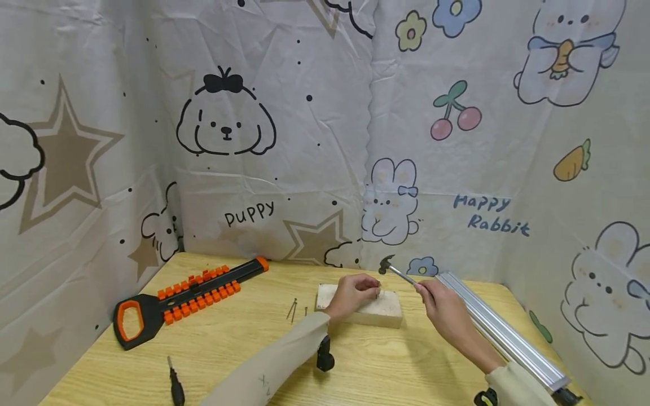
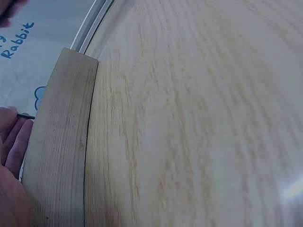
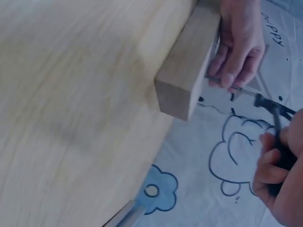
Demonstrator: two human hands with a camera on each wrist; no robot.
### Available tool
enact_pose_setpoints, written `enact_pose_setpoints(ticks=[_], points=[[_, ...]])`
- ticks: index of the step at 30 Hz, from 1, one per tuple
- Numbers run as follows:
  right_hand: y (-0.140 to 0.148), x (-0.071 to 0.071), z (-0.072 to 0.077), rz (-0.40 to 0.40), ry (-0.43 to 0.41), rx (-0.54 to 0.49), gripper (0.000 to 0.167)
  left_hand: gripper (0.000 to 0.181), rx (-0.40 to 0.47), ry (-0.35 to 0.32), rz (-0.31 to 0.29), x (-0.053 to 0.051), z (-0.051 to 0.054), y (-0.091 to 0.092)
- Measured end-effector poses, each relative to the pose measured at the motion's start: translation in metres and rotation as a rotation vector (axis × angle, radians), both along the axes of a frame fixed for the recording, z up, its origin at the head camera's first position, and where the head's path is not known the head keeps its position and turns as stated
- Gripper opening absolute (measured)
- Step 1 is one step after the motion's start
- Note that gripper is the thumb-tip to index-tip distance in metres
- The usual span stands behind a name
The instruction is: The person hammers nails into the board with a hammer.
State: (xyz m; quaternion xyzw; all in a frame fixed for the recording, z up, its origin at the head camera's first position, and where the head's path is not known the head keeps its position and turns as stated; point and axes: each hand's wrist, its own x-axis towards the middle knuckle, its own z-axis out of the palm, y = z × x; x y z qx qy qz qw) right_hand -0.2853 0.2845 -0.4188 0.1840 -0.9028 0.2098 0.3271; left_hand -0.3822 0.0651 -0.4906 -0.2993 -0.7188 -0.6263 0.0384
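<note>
On the table lies a pale rectangular wood block [image 1: 373,319], its long side facing me. My left hand [image 1: 352,294] rests over the block's top and pinches a thin nail [image 3: 211,78] against it; fingers hide part of the nail. In my right hand [image 1: 447,313] is the handle of a small claw hammer [image 1: 387,264], gripped with curled fingers. The hammer's dark head is raised above and behind the block in the head view. From the right wrist, the head appears close to the nail's outer end. Several loose nails [image 1: 292,310] lie left of the block.
A black and orange rack-like tool [image 1: 195,293] with a loop handle lies at the left. Nearer the front is a black-handled screwdriver [image 1: 175,386]. A long silver metal rail [image 1: 508,330] runs along the right edge. Printed cloth [image 1: 325,141] walls the table's back and sides.
</note>
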Motion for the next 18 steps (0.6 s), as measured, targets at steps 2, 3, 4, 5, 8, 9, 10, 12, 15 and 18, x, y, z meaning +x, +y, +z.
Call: enact_pose_setpoints(ticks=[2, 3, 4, 5, 8, 9, 10, 12, 15, 18], points=[[-0.001, 0.0, 0.002, 0.005, 0.067, -0.033, 0.011, 0.012, 0.004, -0.009, -0.003, 0.001, 0.001, 0.0], [0.0, 0.0, 0.002, 0.014, 0.083, -0.037, 0.011, 0.012, 0.006, -0.013, -0.003, 0.002, 0.001, 0.0], [0.0, 0.0, 0.003, 0.021, 0.068, -0.027, 0.012, 0.012, 0.008, -0.012, -0.002, 0.002, 0.001, 0.001], [0.001, 0.0, 0.004, 0.026, 0.042, -0.022, 0.012, 0.012, 0.019, -0.015, -0.001, 0.002, 0.001, 0.002], [0.005, 0.0, 0.005, 0.024, 0.008, 0.033, 0.012, 0.012, 0.017, -0.015, 0.008, 0.003, 0.002, 0.003], [0.006, -0.001, 0.006, 0.016, 0.014, 0.036, 0.011, 0.011, 0.021, -0.018, 0.008, 0.004, 0.002, 0.004], [0.007, -0.002, 0.007, 0.013, 0.026, 0.019, 0.011, 0.011, 0.022, -0.019, 0.007, 0.004, 0.002, 0.005], [0.009, -0.002, 0.009, 0.015, 0.078, -0.038, 0.012, 0.012, 0.012, -0.022, 0.004, 0.005, 0.003, 0.006], [0.008, -0.002, 0.011, 0.034, 0.021, -0.067, 0.014, 0.012, 0.003, -0.015, 0.003, 0.004, 0.004, 0.007], [0.003, 0.001, 0.01, 0.033, -0.096, -0.025, 0.016, 0.011, -0.002, 0.005, 0.013, 0.003, 0.004, 0.007]])
